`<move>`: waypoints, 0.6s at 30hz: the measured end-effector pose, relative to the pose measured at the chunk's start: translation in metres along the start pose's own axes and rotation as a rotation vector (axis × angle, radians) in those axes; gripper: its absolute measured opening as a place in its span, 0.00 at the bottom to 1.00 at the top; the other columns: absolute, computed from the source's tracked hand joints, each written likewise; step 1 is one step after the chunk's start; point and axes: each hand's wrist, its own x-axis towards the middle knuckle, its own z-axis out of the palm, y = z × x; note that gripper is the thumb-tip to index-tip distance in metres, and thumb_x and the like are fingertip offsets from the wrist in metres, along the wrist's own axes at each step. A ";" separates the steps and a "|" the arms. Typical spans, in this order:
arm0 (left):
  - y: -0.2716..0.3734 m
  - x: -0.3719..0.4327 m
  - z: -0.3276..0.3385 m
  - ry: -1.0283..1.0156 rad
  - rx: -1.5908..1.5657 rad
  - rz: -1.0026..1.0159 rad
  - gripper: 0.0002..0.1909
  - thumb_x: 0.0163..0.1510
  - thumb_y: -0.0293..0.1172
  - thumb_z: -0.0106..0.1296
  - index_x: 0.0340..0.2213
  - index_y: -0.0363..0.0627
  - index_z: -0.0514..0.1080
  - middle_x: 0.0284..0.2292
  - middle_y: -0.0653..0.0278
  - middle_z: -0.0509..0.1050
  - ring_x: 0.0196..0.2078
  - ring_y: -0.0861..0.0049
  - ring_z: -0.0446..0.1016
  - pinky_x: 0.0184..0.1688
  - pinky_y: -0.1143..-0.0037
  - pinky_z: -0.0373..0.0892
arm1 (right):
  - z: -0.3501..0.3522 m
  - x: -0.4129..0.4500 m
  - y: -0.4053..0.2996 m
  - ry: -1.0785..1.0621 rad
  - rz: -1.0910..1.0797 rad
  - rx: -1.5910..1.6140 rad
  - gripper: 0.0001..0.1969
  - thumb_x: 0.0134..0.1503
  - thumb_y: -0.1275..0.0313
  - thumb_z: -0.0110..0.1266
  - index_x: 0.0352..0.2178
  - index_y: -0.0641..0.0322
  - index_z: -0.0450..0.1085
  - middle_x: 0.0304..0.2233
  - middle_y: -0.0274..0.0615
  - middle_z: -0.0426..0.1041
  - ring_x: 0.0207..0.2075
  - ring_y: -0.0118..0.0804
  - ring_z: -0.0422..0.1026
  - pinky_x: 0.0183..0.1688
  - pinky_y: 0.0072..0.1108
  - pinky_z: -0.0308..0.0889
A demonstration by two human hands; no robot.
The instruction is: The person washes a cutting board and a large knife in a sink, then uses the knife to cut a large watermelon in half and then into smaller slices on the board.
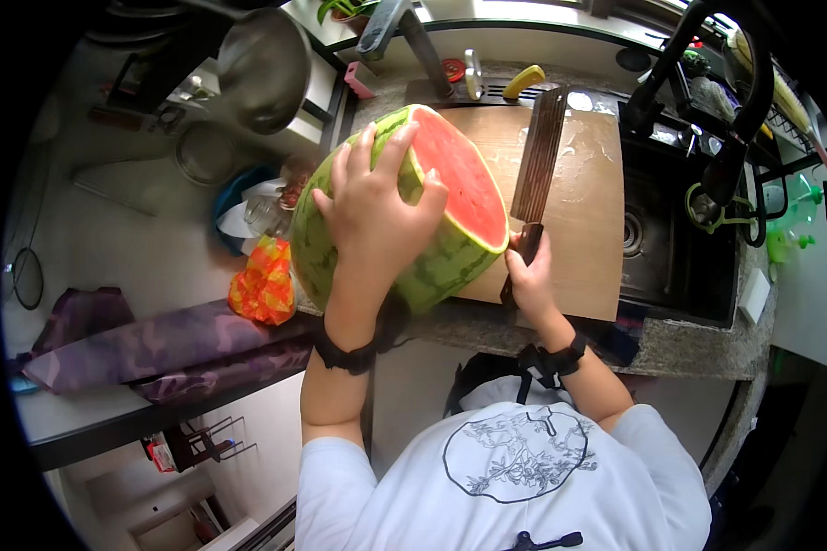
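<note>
A large cut watermelon [454, 179] shows its red flesh towards the right and upper right, its green striped rind towards the left. My left hand [386, 186] lies spread over the rind, fingertips near the cut edge. Just right of the melon, my right hand [532, 272] grips the dark handle of a cleaver [541, 158]; its broad blade points away from me over a wooden cutting board [585, 234]. Blade and melon look apart. Part of the board is hidden behind the melon, and so is the melon's underside.
A black sink [682, 275] with a drain adjoins the board on the right. Behind the board stand a grey tap [413, 48] and a yellow-handled item [523, 81]. An orange and yellow plastic bag [263, 282] and a blue bowl [224, 220] are at the left. A pan [265, 72] hangs upper left.
</note>
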 end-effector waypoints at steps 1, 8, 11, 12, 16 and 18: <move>0.005 0.004 0.003 -0.029 0.035 -0.008 0.28 0.39 0.46 0.46 0.46 0.62 0.63 0.50 0.55 0.60 0.54 0.57 0.54 0.50 0.44 0.46 | -0.003 0.000 0.005 0.008 0.011 0.024 0.11 0.49 0.77 0.45 0.35 0.65 0.57 0.31 0.37 0.64 0.32 0.25 0.63 0.36 0.18 0.60; 0.037 0.002 0.020 -0.101 0.158 0.062 0.27 0.39 0.48 0.46 0.46 0.64 0.64 0.50 0.55 0.60 0.53 0.55 0.55 0.49 0.42 0.45 | -0.017 -0.007 0.011 0.020 -0.018 0.059 0.10 0.48 0.78 0.45 0.34 0.63 0.56 0.30 0.35 0.62 0.33 0.25 0.61 0.39 0.18 0.59; 0.041 -0.012 0.016 -0.087 0.143 0.090 0.27 0.39 0.46 0.47 0.45 0.65 0.64 0.50 0.57 0.60 0.53 0.54 0.55 0.49 0.42 0.45 | -0.021 -0.013 0.010 0.002 0.024 0.130 0.12 0.48 0.79 0.45 0.35 0.62 0.54 0.30 0.32 0.59 0.34 0.23 0.60 0.40 0.17 0.58; 0.040 -0.017 0.012 -0.073 0.141 0.092 0.27 0.38 0.46 0.47 0.45 0.66 0.64 0.50 0.57 0.59 0.53 0.54 0.55 0.49 0.42 0.45 | -0.020 -0.015 0.008 -0.011 0.032 0.177 0.13 0.48 0.79 0.44 0.36 0.62 0.54 0.30 0.32 0.59 0.34 0.23 0.60 0.40 0.17 0.57; 0.033 -0.037 -0.002 -0.034 0.108 0.066 0.27 0.38 0.43 0.47 0.46 0.67 0.64 0.50 0.58 0.59 0.54 0.53 0.54 0.49 0.43 0.46 | -0.017 -0.023 -0.003 -0.024 0.067 0.214 0.13 0.48 0.79 0.44 0.36 0.63 0.53 0.30 0.33 0.58 0.34 0.22 0.59 0.39 0.18 0.57; 0.022 -0.048 -0.015 -0.026 0.182 0.098 0.28 0.38 0.37 0.45 0.46 0.53 0.63 0.49 0.55 0.60 0.52 0.56 0.56 0.54 0.62 0.50 | -0.011 -0.028 -0.006 -0.031 0.046 0.186 0.12 0.48 0.79 0.44 0.35 0.63 0.53 0.30 0.33 0.58 0.34 0.22 0.59 0.38 0.17 0.58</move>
